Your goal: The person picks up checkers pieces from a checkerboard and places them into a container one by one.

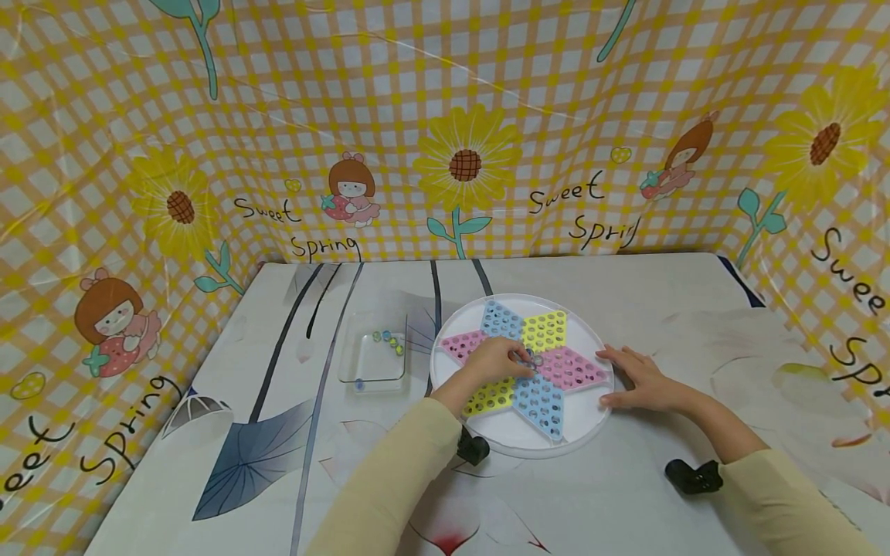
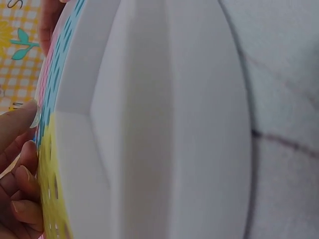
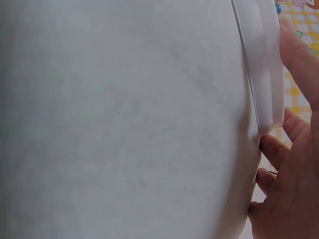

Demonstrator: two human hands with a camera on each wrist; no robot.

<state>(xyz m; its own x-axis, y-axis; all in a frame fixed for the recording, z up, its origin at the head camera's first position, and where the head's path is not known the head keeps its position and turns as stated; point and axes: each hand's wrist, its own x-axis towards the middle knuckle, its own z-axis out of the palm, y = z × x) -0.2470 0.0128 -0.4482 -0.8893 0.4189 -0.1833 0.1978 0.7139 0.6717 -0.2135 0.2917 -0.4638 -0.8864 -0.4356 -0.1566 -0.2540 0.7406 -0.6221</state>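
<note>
Several spread fingers of our right hand (image 1: 640, 380) touch the board's (image 1: 584, 413) right edge, maybe steadying it. Our left hand (image 1: 495, 360) curls by middle marbles (image 1: 536, 361) (gripping one? we can't tell).

Loads of open table (image 1: 647, 286) past the round board (image 1: 577, 421), right of centre in the head view. Middle's blocked by the left hand (image 1: 490, 361), the board's right rim by the right hand (image 1: 645, 384). Slim gap left of the board, then a clear box (image 1: 358, 359).
</note>
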